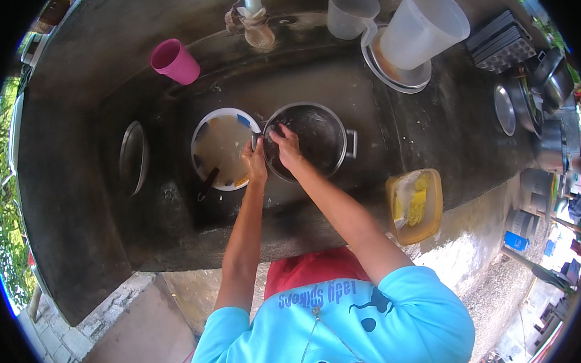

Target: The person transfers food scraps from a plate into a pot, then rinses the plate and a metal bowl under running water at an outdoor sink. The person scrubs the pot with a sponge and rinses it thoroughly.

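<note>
A dark-bottomed metal pot stands in the sink before me, a loop handle on its right side. At the pot's left handle my left hand is closed, thumb up. Just inside the pot's left rim, my right hand has its fingers curled around something small and dark that I cannot make out. Immediately left of the pot sits a white basin of cloudy water. A dark utensil handle sticks out over its near rim; the rest of that utensil is under the water.
A pink cup and a tap are behind. A round metal lid lies left. Clear pitchers and metal plates stand back right. Near right is a yellowish tub. Pots crowd the far right.
</note>
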`<state>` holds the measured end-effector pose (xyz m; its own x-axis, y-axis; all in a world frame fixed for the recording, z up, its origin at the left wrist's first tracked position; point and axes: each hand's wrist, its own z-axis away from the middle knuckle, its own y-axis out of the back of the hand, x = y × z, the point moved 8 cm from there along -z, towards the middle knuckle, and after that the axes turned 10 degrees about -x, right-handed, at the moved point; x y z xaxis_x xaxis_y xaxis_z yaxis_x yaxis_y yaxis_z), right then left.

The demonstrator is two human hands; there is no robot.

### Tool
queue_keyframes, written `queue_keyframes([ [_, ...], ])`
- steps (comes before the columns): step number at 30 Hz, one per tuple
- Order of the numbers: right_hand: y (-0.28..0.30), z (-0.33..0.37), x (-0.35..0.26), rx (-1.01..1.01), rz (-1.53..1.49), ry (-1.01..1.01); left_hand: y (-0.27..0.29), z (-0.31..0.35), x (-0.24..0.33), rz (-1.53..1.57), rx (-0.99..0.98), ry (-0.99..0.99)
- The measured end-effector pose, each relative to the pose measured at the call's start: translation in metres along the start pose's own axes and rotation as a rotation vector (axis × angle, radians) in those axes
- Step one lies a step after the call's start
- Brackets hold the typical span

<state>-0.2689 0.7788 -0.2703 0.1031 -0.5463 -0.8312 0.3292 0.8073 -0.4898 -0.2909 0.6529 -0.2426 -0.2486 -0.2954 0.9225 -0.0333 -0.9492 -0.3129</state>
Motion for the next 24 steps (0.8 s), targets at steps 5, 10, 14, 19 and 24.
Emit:
queue_keyframes([
  [5,0.004,0.026,-0.013,-0.654,1.096,-0.317,0.002,-0.001,-0.001,0.127,0.09,-0.007],
  [10,0.058,0.027,-0.024,-0.733,1.877,-0.671,-0.002,0.008,-0.004,0.129,0.227,-0.027],
  [14,0.031,0.019,0.027,-0.316,1.301,-0.599,-0.003,0.019,-0.001,0.053,0.244,0.001],
  [19,0.051,-0.031,0.028,0.583,0.359,-0.141,-0.01,0.044,0.006,-0.187,0.179,0.106],
  [24,0.068,-0.066,-0.012,0.764,0.142,0.189,-0.015,0.051,0.016,-0.333,0.223,0.008],
])
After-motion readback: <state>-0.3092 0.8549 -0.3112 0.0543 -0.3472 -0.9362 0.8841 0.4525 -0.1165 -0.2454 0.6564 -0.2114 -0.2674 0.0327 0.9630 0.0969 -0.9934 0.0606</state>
